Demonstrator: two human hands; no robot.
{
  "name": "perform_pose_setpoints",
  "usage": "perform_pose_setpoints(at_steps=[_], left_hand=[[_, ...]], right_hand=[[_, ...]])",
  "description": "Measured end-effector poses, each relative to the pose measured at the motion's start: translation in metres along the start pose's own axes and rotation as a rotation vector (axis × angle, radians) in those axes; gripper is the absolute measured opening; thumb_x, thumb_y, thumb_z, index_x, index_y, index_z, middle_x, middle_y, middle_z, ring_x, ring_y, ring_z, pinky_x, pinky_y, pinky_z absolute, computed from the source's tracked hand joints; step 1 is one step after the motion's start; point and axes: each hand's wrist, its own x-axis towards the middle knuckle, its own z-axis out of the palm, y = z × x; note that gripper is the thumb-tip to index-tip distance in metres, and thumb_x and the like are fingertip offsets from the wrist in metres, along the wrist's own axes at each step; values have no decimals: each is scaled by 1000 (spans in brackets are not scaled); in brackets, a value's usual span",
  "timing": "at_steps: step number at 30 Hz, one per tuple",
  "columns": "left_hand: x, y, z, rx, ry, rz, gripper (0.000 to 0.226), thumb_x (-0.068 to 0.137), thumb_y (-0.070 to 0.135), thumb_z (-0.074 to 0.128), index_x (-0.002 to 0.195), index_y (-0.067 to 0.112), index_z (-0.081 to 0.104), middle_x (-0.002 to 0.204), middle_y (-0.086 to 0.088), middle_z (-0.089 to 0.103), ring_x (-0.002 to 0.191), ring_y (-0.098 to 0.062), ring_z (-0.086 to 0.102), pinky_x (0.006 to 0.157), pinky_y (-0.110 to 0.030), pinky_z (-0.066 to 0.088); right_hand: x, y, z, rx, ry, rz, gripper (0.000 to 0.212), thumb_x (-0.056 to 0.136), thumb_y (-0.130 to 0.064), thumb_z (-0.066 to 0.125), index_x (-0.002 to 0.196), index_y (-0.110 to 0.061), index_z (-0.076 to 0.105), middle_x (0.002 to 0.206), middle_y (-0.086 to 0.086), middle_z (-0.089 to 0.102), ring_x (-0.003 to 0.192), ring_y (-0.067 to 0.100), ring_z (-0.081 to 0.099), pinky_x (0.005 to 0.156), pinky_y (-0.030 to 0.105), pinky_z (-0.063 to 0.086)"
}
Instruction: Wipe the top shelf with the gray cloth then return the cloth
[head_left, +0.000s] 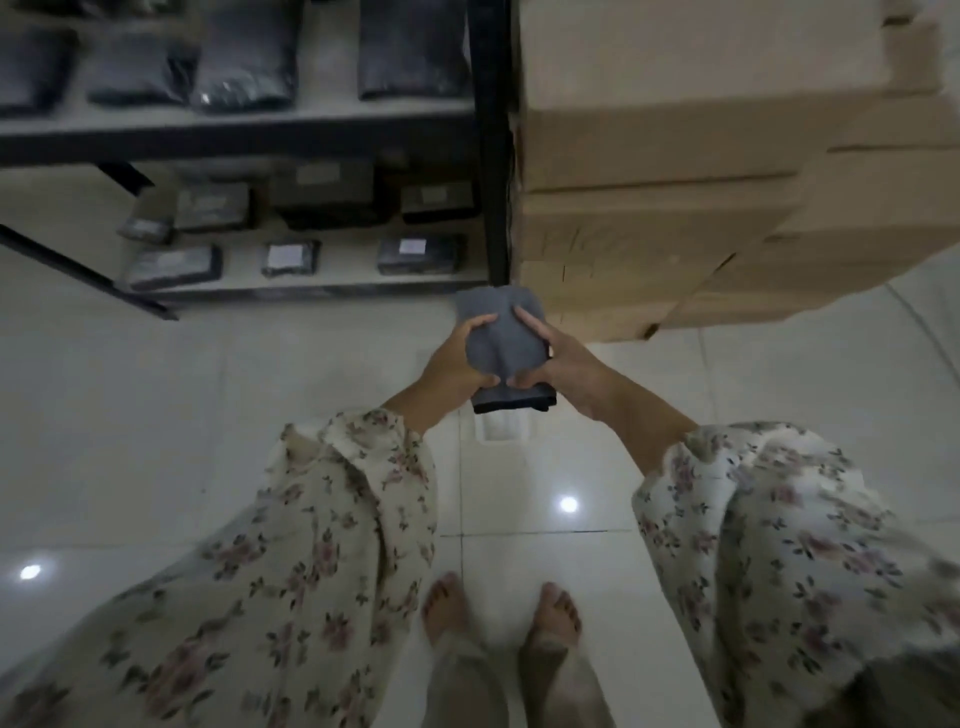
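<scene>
Head: shelf (332, 110) holds dark packets (244, 57); gray cloth (501, 340) held.

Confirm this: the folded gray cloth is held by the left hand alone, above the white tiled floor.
Wrong on the hands. The head view shows both gripping the folded gray cloth, the left hand on its left side, the right hand on its right, above the white tiled floor.
</scene>
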Motion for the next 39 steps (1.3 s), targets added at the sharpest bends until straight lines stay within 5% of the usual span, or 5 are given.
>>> perform_pose_setpoints(at_steps=[8,13,26,34,39], left_hand=[[79,-135,62,34,-66,-124,76,76,-10,66,140,7,29,140,-19,39,126,-34,42,97,-38,43],[117,-197,88,22,-49,-209,65,84,1,63,140,8,31,138,-17,44,126,-33,44,102,-38,40],[208,-340,101,907,-151,-179,61,93,23,45,146,25,15,134,-12,44,121,-34,32,99,-40,27],[226,-355,111,1357,-162,15,48,89,23,47,135,14,34,129,-13,34,117,-34,33,100,-43,26],[226,-349,110,1308,-57,57,30,95,35,38,120,23,51,127,-11,37,112,-31,36,96,-41,28]], right_hand=[[96,141,-13,-121,59,49,95,70,19,65,148,-17,23,145,16,34,128,26,41,88,17,47],[157,211,-17,-189,106,82,89,67,17,66,143,-16,35,142,17,38,125,31,45,97,35,45],[258,320,10,-505,278,159,71,84,-12,65,143,-12,26,132,23,39,108,32,49,82,19,41],[285,346,28,-1118,158,237,95,83,-32,68,149,-7,3,139,22,25,123,37,36,95,42,43],[275,337,32,-1321,304,202,70,83,-40,65,138,-11,34,129,14,38,115,27,40,88,34,45]])
